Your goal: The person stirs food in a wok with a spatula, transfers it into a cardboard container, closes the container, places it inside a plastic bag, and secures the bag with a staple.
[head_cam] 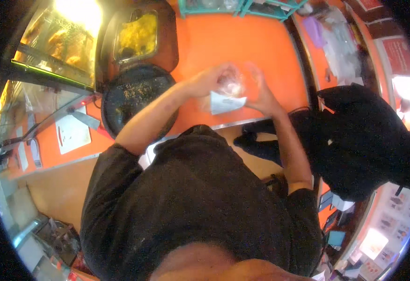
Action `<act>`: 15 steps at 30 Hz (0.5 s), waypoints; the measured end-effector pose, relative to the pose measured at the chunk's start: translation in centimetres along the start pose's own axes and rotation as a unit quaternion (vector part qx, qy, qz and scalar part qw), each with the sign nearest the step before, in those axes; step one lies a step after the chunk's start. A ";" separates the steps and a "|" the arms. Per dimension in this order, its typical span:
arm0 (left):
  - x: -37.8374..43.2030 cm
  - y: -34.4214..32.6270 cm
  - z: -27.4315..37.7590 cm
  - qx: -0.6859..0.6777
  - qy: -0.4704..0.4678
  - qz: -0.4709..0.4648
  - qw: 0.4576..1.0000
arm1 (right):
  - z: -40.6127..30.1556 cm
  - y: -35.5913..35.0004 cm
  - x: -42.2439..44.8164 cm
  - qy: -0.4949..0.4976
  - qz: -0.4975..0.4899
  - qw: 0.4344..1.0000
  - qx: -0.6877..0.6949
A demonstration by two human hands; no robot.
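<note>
My left hand (213, 80) curls around a small clear plastic package (232, 84), shiny and blurred, above the orange counter (240, 38). What the package contains cannot be made out. Just below it, on the side nearer my body, is a white paper slip (228, 104) bearing faint writing; whether it is attached is unclear. On the package's other side my right hand (263, 92) has its fingers spread and raised, blurred by motion. Its thumb reaches close to the slip's right edge, and I cannot tell whether they touch.
At left stand a round black tray (134, 87), a container of yellow food (138, 35) and a lit glass display case (55, 42). A knife (85, 118) lies over a white cutting board (73, 131). Teal crates (212, 10) line the back. A person in black (359, 140) is close at right.
</note>
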State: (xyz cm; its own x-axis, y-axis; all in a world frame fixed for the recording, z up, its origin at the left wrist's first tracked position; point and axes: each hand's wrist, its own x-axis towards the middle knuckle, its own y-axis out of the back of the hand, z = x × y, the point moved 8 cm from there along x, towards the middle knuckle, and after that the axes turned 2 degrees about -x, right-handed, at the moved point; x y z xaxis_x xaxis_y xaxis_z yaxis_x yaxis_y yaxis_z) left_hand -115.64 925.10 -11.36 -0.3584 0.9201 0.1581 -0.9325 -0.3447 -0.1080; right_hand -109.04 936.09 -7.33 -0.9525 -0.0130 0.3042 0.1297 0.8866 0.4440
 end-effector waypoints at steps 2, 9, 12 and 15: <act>-0.1 -1.1 -0.4 -0.019 0.016 -0.069 0.997 | 5.1 -2.9 -1.3 0.000 -0.054 0.996 0.071; 1.4 -6.0 2.4 0.270 0.046 -0.196 0.942 | 11.4 -11.2 -1.5 0.296 0.101 0.869 0.384; -1.2 -2.9 4.4 0.153 -0.001 -0.051 0.987 | 10.3 -7.2 -4.0 0.442 0.220 0.760 0.424; -6.7 2.5 0.2 0.139 -0.037 0.185 0.972 | 11.5 -8.5 -2.6 -0.018 0.044 0.948 0.315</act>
State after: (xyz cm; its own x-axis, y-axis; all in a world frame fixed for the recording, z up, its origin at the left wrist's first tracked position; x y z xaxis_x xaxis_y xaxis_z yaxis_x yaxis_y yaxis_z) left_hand -115.59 918.05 -12.46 -0.6646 0.7107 0.2306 -0.7110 -0.6964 0.0973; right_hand -110.79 933.86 -21.59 -0.9560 0.0801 0.2820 0.0302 0.9838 -0.1770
